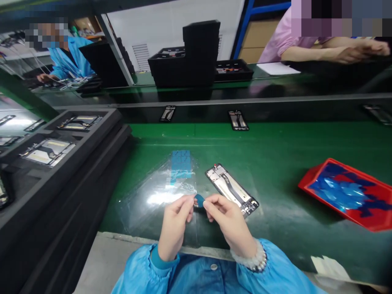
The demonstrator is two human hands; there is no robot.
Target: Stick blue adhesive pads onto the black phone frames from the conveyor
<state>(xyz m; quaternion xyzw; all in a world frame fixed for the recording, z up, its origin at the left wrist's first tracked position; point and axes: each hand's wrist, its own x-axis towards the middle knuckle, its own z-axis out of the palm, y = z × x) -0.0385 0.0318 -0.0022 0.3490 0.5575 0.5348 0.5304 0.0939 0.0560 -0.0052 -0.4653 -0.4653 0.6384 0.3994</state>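
Between the fingertips of my left hand (178,218) and my right hand (225,216) is a small blue film sticker (199,200), pinched from both sides. Just beyond my right hand lies an opened phone body (229,185), its inside facing up with a dark flex cable along it. To the left, a clear plastic sheet (141,206) is spread on the green bench. Blue stickers (181,163) in a block stay on the sheet's upper part. My fingers partly cover the phone's near edge and the sheet's right side.
At right stands a red bin (378,222) with blue film pieces (339,192). Black foam trays (101,134) holding phone bodies (50,151) are stacked at left. More phone bodies (238,120) lie along the dark strip behind. Two people (72,57) sit across the bench.
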